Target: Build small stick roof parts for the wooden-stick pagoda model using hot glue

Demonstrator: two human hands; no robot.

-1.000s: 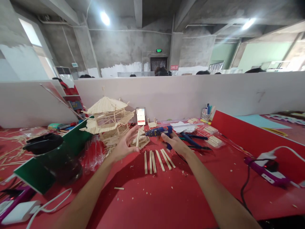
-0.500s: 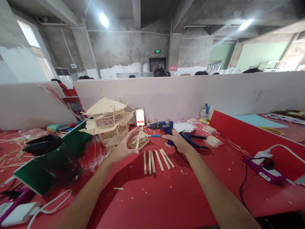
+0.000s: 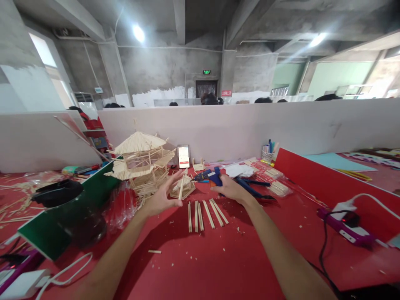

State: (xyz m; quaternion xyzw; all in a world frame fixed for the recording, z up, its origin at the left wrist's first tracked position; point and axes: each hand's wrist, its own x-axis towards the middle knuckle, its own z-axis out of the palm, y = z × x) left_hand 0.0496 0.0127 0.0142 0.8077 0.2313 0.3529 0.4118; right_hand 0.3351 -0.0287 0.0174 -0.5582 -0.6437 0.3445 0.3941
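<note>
My right hand [image 3: 231, 188] is wrapped round the handle of a blue hot glue gun [image 3: 212, 176]. Its nozzle points left, close to a pale wooden stick [image 3: 181, 188]. That stick stands upright in my left hand [image 3: 165, 196], between the thumb and the fingertips. Just behind it sits a small wooden stick frame [image 3: 186, 191], partly covered by the stick and fingers. In front of my hands, several loose sticks [image 3: 201, 216] lie side by side on the red table [image 3: 200, 266].
A tiered wooden stick pavilion [image 3: 139, 162] stands left of my left hand. A lit phone [image 3: 183, 156] leans at the back. Blue-handled pliers [image 3: 254, 187] and bagged sticks [image 3: 278, 183] lie right. A green divider [image 3: 59, 227] and a purple power strip [image 3: 346, 229] flank the workspace.
The glue gun has come down and left, its nozzle now nearer the stick in my left hand. My left hand stays almost in place. The view has tilted slightly up.
</note>
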